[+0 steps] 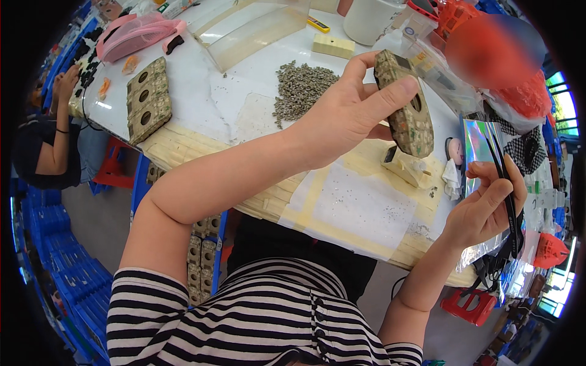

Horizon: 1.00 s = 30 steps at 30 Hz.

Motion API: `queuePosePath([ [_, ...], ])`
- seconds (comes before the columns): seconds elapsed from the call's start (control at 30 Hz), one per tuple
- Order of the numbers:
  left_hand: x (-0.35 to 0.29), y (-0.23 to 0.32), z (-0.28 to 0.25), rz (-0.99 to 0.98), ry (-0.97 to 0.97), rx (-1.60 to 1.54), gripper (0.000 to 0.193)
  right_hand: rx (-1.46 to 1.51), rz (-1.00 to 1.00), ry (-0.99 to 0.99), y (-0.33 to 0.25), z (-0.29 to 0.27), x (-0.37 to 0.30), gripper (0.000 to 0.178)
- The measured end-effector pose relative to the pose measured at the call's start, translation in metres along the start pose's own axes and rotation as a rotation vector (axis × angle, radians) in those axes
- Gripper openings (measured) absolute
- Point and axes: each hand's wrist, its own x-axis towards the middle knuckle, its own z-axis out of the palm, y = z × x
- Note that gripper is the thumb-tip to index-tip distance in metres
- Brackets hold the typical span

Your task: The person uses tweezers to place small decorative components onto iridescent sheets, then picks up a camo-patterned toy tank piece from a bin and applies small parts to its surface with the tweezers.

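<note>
My left hand (345, 113) is closed around a camouflage-patterned block (421, 135), raised above the table and tilted on edge, with an opening in its face. Black tweezers (511, 210) are held upright in my right hand (479, 210), off to the right. Under the raised block sits a small pale wooden block (410, 168) with a dark part on one side. Beyond my left wrist lies a heap of small metallic pieces (299, 88). A similar camouflage block (149, 100) with three round holes rests on the table at the left.
White paper (348, 204) is taped along the table's near edge, with tiny bits scattered on it. Farther back are a clear curved plastic sheet (244, 30), a yellow cutter (318, 24), a wooden bar (333, 46) and a white tub (369, 21). Another person (52, 143) sits at far left.
</note>
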Motion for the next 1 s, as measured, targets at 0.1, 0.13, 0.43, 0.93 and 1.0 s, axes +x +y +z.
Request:
queuePosePath([
  [0.1, -0.004, 0.011, -0.007, -0.006, -0.033, -0.050, 0.074, -0.066, -0.021, 0.036, 0.001, 0.005, -0.001, 0.036],
  [0.13, -0.009, 0.017, -0.010, -0.012, -0.039, -0.068, 0.073, -0.034, -0.006, 0.000, 0.003, 0.002, -0.003, 0.036],
  [0.43, -0.133, 0.064, -0.117, 0.169, 0.089, 0.057, 0.101, -0.131, -0.058, 0.032, 0.003, -0.004, -0.005, 0.034],
  [0.93, -0.416, -0.019, -0.322, -0.273, 1.253, -0.117, 0.035, -0.160, -0.136, -0.003, 0.001, -0.002, -0.003, 0.033],
  [1.0, -0.427, -0.045, -0.345, -0.200, 1.464, -0.214, 0.029, -0.161, -0.131, -0.002, 0.002, -0.002, -0.003, 0.032],
])
